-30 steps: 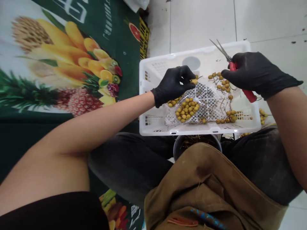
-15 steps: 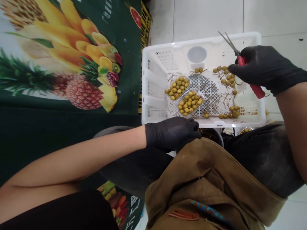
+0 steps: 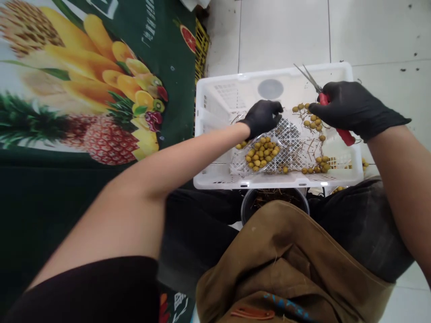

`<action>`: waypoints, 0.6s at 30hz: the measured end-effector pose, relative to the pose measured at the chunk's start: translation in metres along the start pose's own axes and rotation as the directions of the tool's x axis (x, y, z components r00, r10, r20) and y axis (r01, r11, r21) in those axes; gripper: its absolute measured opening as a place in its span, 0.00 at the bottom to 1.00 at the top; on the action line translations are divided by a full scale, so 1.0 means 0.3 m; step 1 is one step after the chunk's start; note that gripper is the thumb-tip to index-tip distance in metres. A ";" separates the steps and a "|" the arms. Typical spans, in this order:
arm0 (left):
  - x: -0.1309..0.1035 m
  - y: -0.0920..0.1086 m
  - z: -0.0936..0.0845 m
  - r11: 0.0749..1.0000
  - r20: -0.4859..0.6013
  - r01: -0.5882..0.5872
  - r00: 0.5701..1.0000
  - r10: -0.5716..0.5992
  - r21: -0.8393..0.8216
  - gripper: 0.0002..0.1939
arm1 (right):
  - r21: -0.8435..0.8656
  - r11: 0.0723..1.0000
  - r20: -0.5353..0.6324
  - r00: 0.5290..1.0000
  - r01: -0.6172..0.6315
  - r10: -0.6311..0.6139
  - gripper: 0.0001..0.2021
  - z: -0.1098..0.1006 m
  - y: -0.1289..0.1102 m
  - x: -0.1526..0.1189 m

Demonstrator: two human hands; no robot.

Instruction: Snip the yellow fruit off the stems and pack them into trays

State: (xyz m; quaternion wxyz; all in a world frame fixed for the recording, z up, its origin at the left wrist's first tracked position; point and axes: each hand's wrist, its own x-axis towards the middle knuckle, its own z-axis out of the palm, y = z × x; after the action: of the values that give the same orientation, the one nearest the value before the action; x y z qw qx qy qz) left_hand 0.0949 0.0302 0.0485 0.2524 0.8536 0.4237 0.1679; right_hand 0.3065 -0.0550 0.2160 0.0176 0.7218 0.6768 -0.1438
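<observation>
While its blades stand slightly parted, one pair of red-handled scissors (image 3: 324,98) lies held in the right grip (image 3: 353,107), fingers wrapped about the handles, points directed away from the wearer. Beneath and beside that grip: small yellow-brown fruit on stems (image 3: 315,122), uncut, by appearance. Opposite: left grip (image 3: 261,117), black-gloved, fingers curled over the crate interior; whether anything is pinched, cannot tell. Just below it: clear punnet of loose fruit (image 3: 261,153), well filled. Around these: white crate (image 3: 272,185), openwork base, stem scraps. Stage, as judged: between cuts, left grip among the fruit; a closer move calls for keeping the blades clear of its fingers. Nearer the wearer than both grips: dark bucket (image 3: 247,204) with stem waste; brown apron (image 3: 286,251), blue lettering illegible. Beyond the left grip, leftward: green banner (image 3: 182,89), fruit print, white characters sideways, too small to read surely; no brand legible.
</observation>
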 end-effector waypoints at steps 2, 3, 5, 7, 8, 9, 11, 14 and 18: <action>0.145 -0.063 0.083 0.972 -0.021 0.212 0.977 -0.211 0.105 0.17 | 0.004 1.000 0.011 1.000 -0.011 0.011 0.11 0.005 -0.008 0.001; 0.194 -0.081 0.119 0.943 -0.008 0.297 0.954 -0.299 0.150 0.19 | -0.003 1.000 0.006 1.000 -0.009 0.009 0.11 0.008 -0.011 0.001; 0.245 -0.087 0.173 0.885 0.020 0.413 0.904 -0.427 0.214 0.24 | -0.015 1.000 -0.016 1.000 0.016 -0.016 0.11 0.019 -0.015 0.001; 0.255 -0.070 0.202 0.858 0.043 0.458 0.876 -0.480 0.233 0.27 | 0.001 0.999 -0.033 0.998 0.049 -0.049 0.12 0.032 -0.014 0.001; 0.253 -0.058 0.209 0.854 0.054 0.465 0.871 -0.489 0.234 0.27 | 0.023 0.998 -0.038 0.997 0.065 -0.064 0.13 0.038 -0.012 0.002; 0.250 -0.047 0.213 0.857 0.074 0.460 0.870 -0.487 0.233 0.27 | 0.045 0.997 -0.041 0.997 0.071 -0.069 0.14 0.043 -0.010 0.003; 0.250 -0.030 0.217 0.862 0.102 0.449 0.871 -0.481 0.234 0.26 | 0.066 0.996 -0.049 0.997 0.064 -0.061 0.14 0.049 -0.005 0.006; 0.267 -0.021 0.230 0.854 0.087 0.466 0.864 -0.496 0.231 0.27 | 0.064 0.996 -0.039 0.998 0.055 -0.053 0.14 0.051 -0.001 0.014; 0.286 -0.021 0.262 0.836 0.061 0.517 0.843 -0.534 0.182 0.29 | 0.072 0.996 -0.019 0.999 0.049 -0.048 0.14 0.049 -0.002 0.024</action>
State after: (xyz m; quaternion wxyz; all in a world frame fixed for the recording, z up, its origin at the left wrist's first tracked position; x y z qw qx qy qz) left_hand 0.1804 0.0799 -0.0130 0.2432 0.7293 0.6394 0.0111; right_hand 0.3036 -0.0511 0.2004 -0.0180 0.7064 0.6887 -0.1624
